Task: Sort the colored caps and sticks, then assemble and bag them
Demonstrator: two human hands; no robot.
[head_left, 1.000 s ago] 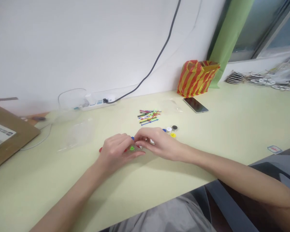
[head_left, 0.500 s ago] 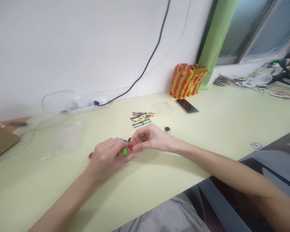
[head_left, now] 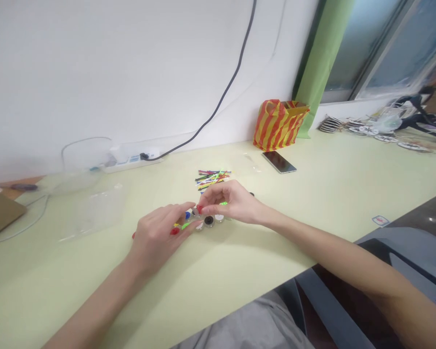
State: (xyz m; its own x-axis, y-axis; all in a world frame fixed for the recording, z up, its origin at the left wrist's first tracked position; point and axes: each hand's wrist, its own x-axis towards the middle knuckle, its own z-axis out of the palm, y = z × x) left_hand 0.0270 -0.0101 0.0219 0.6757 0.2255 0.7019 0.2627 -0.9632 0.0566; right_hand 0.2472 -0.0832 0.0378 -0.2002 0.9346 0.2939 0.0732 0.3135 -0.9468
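Note:
Between finger and thumb my right hand (head_left: 230, 201) pinches a small red piece (head_left: 199, 209). My left hand (head_left: 162, 228) is curved around several small round pieces on the table, its thumb and fingers apart; whether it grips one of them is hard to make out. A blue piece (head_left: 188, 214) and a red disc (head_left: 175, 231) show between its fingers and thumb. Below my right hand lie a black-topped round piece (head_left: 209, 221) and a white-topped one (head_left: 219, 218). Behind the hands is a pile of thin coloured sticks (head_left: 212, 178).
A phone (head_left: 279, 162) lies before a red and yellow striped bag (head_left: 279, 126). Clear plastic (head_left: 94, 208) is spread at the left, near a power strip (head_left: 131, 162). A cardboard box (head_left: 2, 213) stands at the left edge, and striped discs (head_left: 330, 124) at the back right.
My right hand has shifted slightly, still with the red piece. Black-topped and white-topped round pieces now show beneath it. The view has moved a little.

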